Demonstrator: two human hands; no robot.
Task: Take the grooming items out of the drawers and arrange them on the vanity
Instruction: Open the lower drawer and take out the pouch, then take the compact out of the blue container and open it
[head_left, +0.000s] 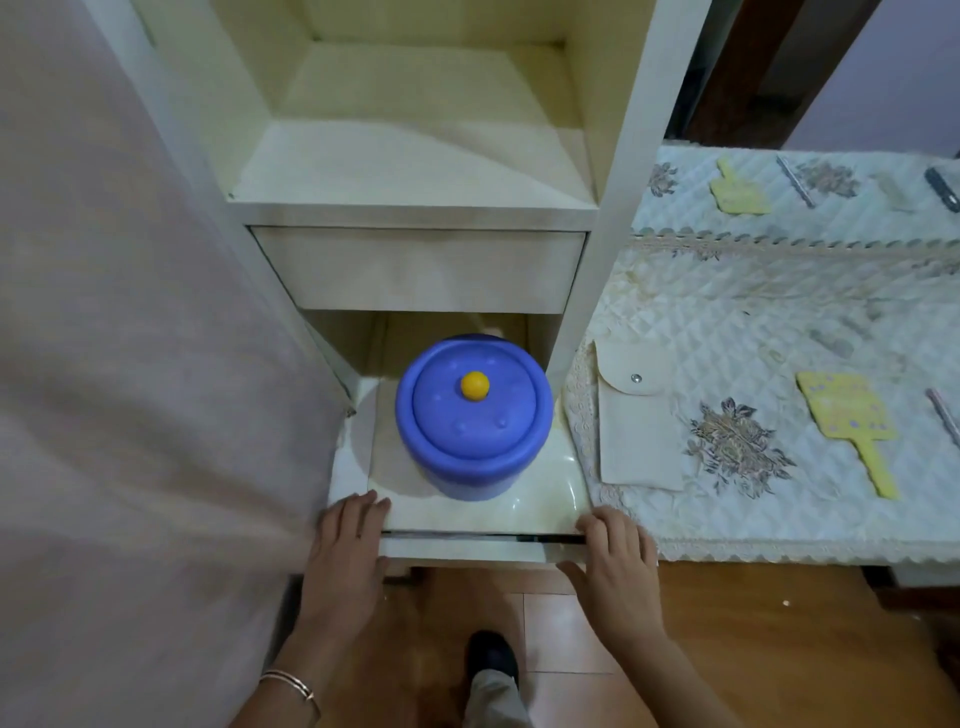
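A round blue container (472, 415) with a yellow knob on its lid stands on the glossy cream surface of the pulled-out lower drawer (550, 493). My left hand (345, 545) grips the drawer's front edge at its left corner, fingers on top and thumb below. My right hand (615, 556) grips the same edge at its right corner. Both hands are apart from the container. On the vanity top (779, 525) to the right lie a beige snap pouch (636, 421) and a yellow paddle-shaped item (852, 426).
A shut cream drawer (421, 270) sits above the open one, with bare shelves over it. Pink fabric (130, 364) hangs at the left. Farther back on the quilted cloth lie another yellow paddle shape (737, 189), a thin stick (795, 182) and a dark item (943, 189). Wooden floor lies below.
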